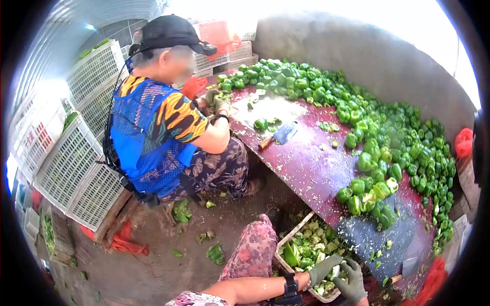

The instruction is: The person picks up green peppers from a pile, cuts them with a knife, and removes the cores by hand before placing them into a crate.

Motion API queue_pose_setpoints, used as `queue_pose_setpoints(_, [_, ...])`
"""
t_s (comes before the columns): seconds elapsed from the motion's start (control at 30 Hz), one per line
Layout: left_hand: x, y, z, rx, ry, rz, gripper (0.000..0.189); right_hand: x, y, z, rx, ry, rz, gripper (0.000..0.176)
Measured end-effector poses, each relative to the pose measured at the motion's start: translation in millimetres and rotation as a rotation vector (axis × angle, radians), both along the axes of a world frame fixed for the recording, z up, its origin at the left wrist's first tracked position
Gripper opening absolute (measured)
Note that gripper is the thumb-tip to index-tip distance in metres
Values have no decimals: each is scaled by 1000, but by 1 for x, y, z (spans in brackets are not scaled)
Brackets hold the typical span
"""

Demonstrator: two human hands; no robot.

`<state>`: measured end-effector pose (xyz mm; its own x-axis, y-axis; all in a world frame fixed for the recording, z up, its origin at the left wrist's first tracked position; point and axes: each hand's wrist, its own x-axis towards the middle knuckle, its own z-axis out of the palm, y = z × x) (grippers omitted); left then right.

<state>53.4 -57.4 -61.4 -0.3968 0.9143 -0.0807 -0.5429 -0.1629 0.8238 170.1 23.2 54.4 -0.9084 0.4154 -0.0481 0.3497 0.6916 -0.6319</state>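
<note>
Both my hands wear grey-green gloves and meet low over a pale crate (284, 244) that holds cut green pepper pieces (306, 245). My left hand (322, 270) reaches in from the left, its fingers closed around a pale green pepper piece (336, 271). From the right, my right hand (352, 283) has its curled fingers against the same piece. The hands nearly touch; the fingertips are partly hidden. Whole green peppers (377, 191) and a dark blue-grey board (377, 239) lie just beyond, on the red sloping table (306, 173). A blade (409, 266) rests beside the board.
A co-worker (158, 117) in a blue mesh vest crouches at the left, gloved hands on a pepper. A cleaver (280, 135) lies on the table near them. Green peppers (408, 148) pile along the back wall. White crates (76, 168) stack at the left; pepper scraps (216, 253) litter the floor.
</note>
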Motion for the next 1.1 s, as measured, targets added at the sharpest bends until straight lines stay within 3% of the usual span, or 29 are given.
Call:
queue_pose_setpoints(0.03, [2,3,-13,-33,147,13,28,-3,-2,-3,-58,-4,-50,47])
queue_pose_setpoints(0.1, [14,17,-64,86,951,327,34,-10,-13,-16,334,-25,-66,42])
queue_pose_setpoints(0.17, [3,13,-16,-163,70,54,42,-17,-22,-18,573,3,-41,38])
queue_pose_setpoints(0.2, [3,14,-16,-136,30,55,41,-21,-29,-8,750,12,-26,38])
queue_pose_setpoints(0.23, [2,14,-20,-110,-9,57,42,-22,-27,-4,732,-88,22,34])
queue_pose_setpoints(0.3, [-8,12,-33,-97,472,134,42,-24,-23,3,690,-290,111,28])
queue_pose_setpoints(0.33, [-10,8,-36,-92,711,167,43,-26,-27,8,572,-364,64,33])
queue_pose_setpoints(0.43, [-31,-15,43,-188,-3,-156,43,-32,-33,23,208,-244,-162,41])
queue_pose_setpoints(0.5, [-31,-9,-22,87,699,-64,46,-30,-31,22,232,-89,-120,46])
queue_pose_setpoints(0.53, [-35,-32,14,146,655,-55,50,-29,-35,23,221,-5,-100,49])
queue_pose_setpoints(0.57, [-40,-38,34,259,784,-80,48,-27,-34,24,147,-38,-57,52])
queue_pose_setpoints(0.6, [-39,-39,42,84,294,-327,44,-23,-38,30,152,-65,-54,53])
queue_pose_setpoints(0.63, [-37,-39,50,-159,-224,-406,41,-18,-40,14,141,-81,-122,49])
queue_pose_setpoints(0.67, [-35,-34,47,-165,-283,-375,38,-18,-34,5,94,-97,-110,44])
queue_pose_setpoints(0.7, [-28,-35,44,-110,-232,-358,36,-15,-48,35,109,-277,-166,41])
queue_pose_setpoints(0.73, [-26,-33,38,-69,-188,-356,33,-10,-52,37,54,-145,-190,41])
queue_pose_setpoints(0.83, [-14,-28,24,57,-6,-347,26,2,-49,1,-49,-190,-250,37])
queue_pose_setpoints(0.87, [-12,-24,22,38,-130,-398,29,4,-51,-10,-106,-147,-284,36])
queue_pose_setpoints(0.93, [-8,-27,26,-45,-124,-391,37,10,-51,-23,-218,-98,-330,36])
queue_pose_setpoints(0.97, [-9,-25,27,-119,-304,-430,38,11,-51,-29,-273,-93,-351,36])
queue_pose_setpoints(1.0, [4,-30,43,-96,-260,-399,37,13,-51,-41,-266,22,-418,34])
queue_pose_setpoints(1.1, [-6,-14,3,-98,-193,-450,42,23,-54,-38,-419,143,-408,36])
